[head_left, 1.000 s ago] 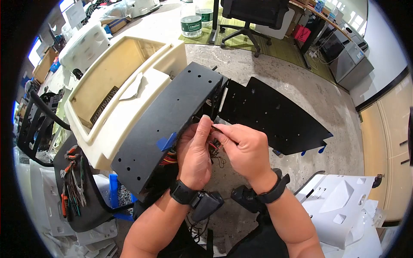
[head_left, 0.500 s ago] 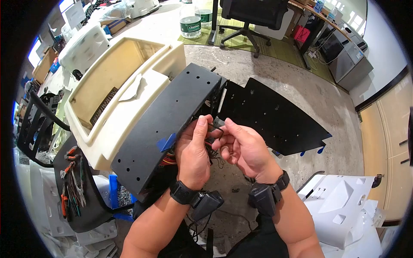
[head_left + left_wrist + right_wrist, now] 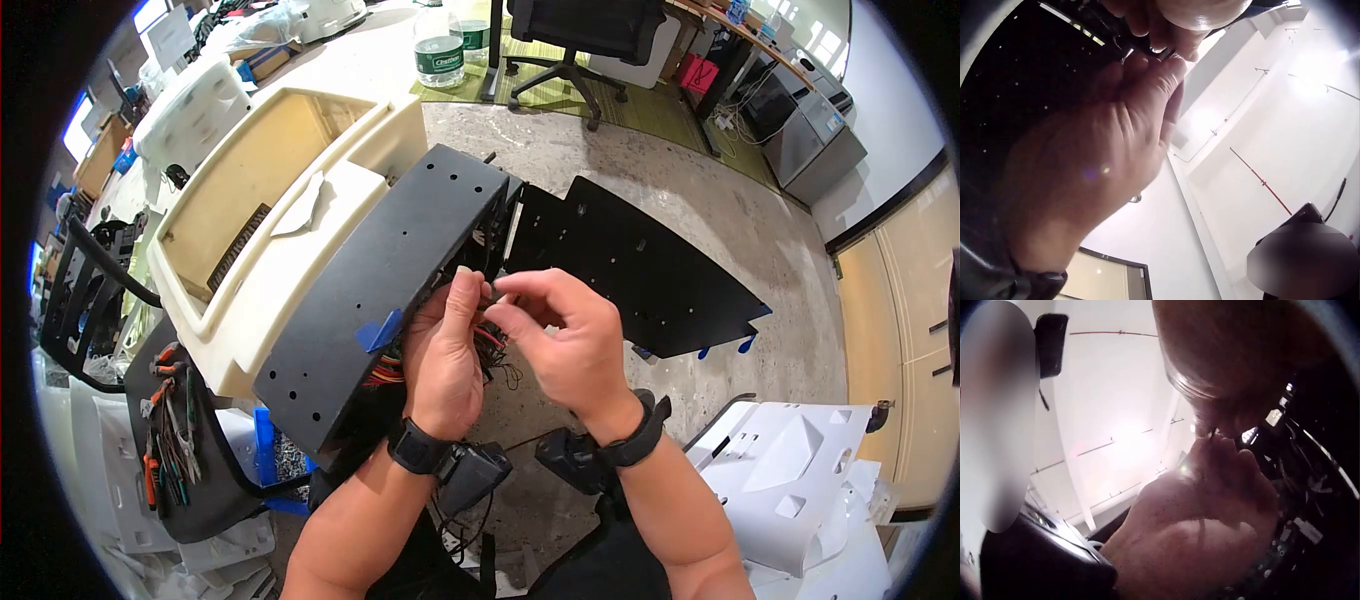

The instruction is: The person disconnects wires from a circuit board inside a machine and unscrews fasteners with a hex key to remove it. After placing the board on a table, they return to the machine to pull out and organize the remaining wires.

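Note:
Both hands meet beside the open end of a dark grey metal housing (image 3: 385,280). My left hand (image 3: 445,350), thumb upward, pinches one end of a thin black bent rod that looks like a hex key (image 3: 1166,54). My right hand (image 3: 575,345) pinches its other part between thumb and curled forefinger, close to the left thumb tip. Most of the rod is hidden by the fingers. Red and yellow wires (image 3: 385,372) hang from the housing behind the left hand. Blue tape (image 3: 380,331) sticks to the housing's edge.
A cream plastic shell (image 3: 330,225) adjoins the housing on the left. Beyond the hands, a black perforated panel (image 3: 630,265) extends rightward. Pliers (image 3: 165,430) lie on a dark seat at left, beside a blue bin (image 3: 264,445). White moulded panels (image 3: 790,470) stand at right.
The right hand opened out from its pinch, showing the bent rod, then turned back and pinches it again. The left hand stays nearly in place; the view has shifted slightly.

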`<state>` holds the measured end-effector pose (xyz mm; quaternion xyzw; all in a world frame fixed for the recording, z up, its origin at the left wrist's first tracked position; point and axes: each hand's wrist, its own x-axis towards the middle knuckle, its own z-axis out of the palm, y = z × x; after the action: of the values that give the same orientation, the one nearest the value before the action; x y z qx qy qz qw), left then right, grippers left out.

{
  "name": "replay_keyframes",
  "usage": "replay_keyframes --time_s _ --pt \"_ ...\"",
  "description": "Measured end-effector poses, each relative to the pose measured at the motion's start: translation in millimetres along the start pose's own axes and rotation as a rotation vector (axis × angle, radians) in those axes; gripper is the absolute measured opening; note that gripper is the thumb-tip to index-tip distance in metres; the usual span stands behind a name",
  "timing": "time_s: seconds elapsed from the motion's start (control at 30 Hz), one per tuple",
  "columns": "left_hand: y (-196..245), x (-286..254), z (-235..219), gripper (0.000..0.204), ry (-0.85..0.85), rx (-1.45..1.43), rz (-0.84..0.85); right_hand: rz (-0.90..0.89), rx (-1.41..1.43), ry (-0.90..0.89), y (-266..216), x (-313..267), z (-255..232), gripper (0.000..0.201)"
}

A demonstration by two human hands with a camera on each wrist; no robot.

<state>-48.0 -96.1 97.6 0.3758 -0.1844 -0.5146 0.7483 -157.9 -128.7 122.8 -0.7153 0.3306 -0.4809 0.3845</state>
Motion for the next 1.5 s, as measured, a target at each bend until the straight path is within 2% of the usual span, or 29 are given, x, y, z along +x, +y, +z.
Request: replay_keyframes --time_s 0.03,0.1,0.13,0.17,0.23,0.27,0.37,0.43,0.5,0.53,0.6,0.63,0.7,0.73,0.77,0.83,0.87,0.9,0.97,1.1,1.2,1.27,1.3,1.37,1.4,1.43,1.5 --pt "1.5 0.3 1.2 0.021 0.019 -0.017 -0.017 0.0 0.0 -0.001 -1.1 0.1 -1.3 0.015" --pt "-0.7 1.1 0.3 0.023 0.026 0.004 -0.014 0.489 0.482 0.041 -1.9 -0.1 -6.0 0.023" --pt "-1.3 1.2 -0.1 0.024 0.032 0.027 -0.012 0.566 0.596 -0.04 0.1 0.8 -10.3 0.035" --pt "-0.3 0.5 0.1 0.024 0.032 0.026 -0.011 0.565 0.595 -0.04 2.5 1.5 -11.5 0.035" --pt "2.5 -1.2 1.6 0.026 -0.022 -0.036 -0.057 0.783 0.715 -0.221 6.9 2.4 -14.2 0.033" --pt "3.1 -1.1 1.8 0.026 -0.025 -0.035 -0.06 0.827 0.746 -0.281 2.8 4.9 -14.3 0.03" --pt "3.6 0.1 2.4 0.028 0.004 -0.061 -0.135 0.769 0.748 -0.295 5.5 4.1 -9.0 0.028" --pt "2.5 1.5 4.8 0.027 0.028 0.021 -0.062 0.745 0.713 -0.262 2.4 7.1 -9.0 0.023" --pt "-0.1 1.9 -1.5 0.025 0.008 0.057 -0.039 0.63 0.439 -0.194 -1.8 9.1 -7.5 0.016" --pt "-1.2 1.7 -3.8 0.024 -0.013 0.091 -0.02 0.631 0.439 -0.195 -0.1 8.2 -6.1 0.016" --pt "-0.4 0.7 -3.7 0.023 -0.018 0.056 -0.023 0.189 0.106 -0.101 4.5 3.9 -2.8 0.013" --pt "0.0 0.2 -3.3 0.022 -0.024 0.023 -0.025 0.189 0.105 -0.101 3.0 2.9 -2.3 0.013" --pt "0.7 0.4 -2.6 0.022 -0.024 0.025 -0.023 0.015 -0.16 -0.085 -1.1 1.4 -2.3 0.015" --pt "1.2 0.6 -2.6 0.021 -0.023 0.029 -0.019 -0.023 -0.181 -0.095 -0.3 0.6 -3.2 0.019" --pt "0.7 1.3 -3.6 0.021 -0.024 0.028 -0.018 -0.025 -0.182 -0.095 -2.3 -0.4 -2.5 0.019" --pt "-1.2 2.6 -6.5 0.02 -0.034 0.011 -0.013 0.311 0.293 -0.012 -7.6 -2.4 -0.3 0.025" --pt "-1.1 2.5 -5.9 0.02 -0.032 0.009 -0.011 0.462 0.365 -0.004 -7.0 0.0 -3.2 0.03" --pt "-1.2 2.4 -4.8 0.02 -0.012 0.014 -0.026 0.534 0.466 0.012 -5.1 1.2 -5.0 0.031" --pt "-0.3 2.3 -4.2 0.02 0.009 0.019 -0.042 0.71 0.546 -0.115 2.4 1.7 -11.2 0.035" --pt "4.7 -1.0 -0.9 0.025 -0.061 0.031 -0.057 0.794 0.665 -0.182 3.7 1.5 -11.4 0.036" --pt "5.1 1.3 -0.5 0.025 -0.07 0.043 -0.062 0.754 0.677 -0.211 4.3 3.1 -10.7 0.031" --pt "5.4 2.6 0.2 0.024 -0.064 0.063 -0.055 0.635 0.444 -0.128 1.2 5.9 -8.8 0.02" --pt "6.2 2.2 0.5 0.023 -0.065 0.086 -0.079 0.635 0.444 -0.128 3.0 4.9 -6.6 0.02" --pt "4.3 2.6 -2.9 0.021 -0.064 0.109 -0.103 0.099 -0.083 -0.006 8.3 2.1 -2.0 0.012" --pt "0.0 4.5 -8.8 0.02 -0.061 0.155 -0.078 -0.119 -0.288 0.004 6.5 3.1 -5.9 0.014" --pt "-2.1 5.2 -11.0 0.019 -0.058 0.2 -0.053 -0.118 -0.289 0.005 5.5 2.1 -6.2 0.014" --pt "-2.2 4.2 -6.7 0.019 -0.05 0.129 -0.034 -0.27 -0.444 -0.001 4.0 -0.7 -6.8 0.014"
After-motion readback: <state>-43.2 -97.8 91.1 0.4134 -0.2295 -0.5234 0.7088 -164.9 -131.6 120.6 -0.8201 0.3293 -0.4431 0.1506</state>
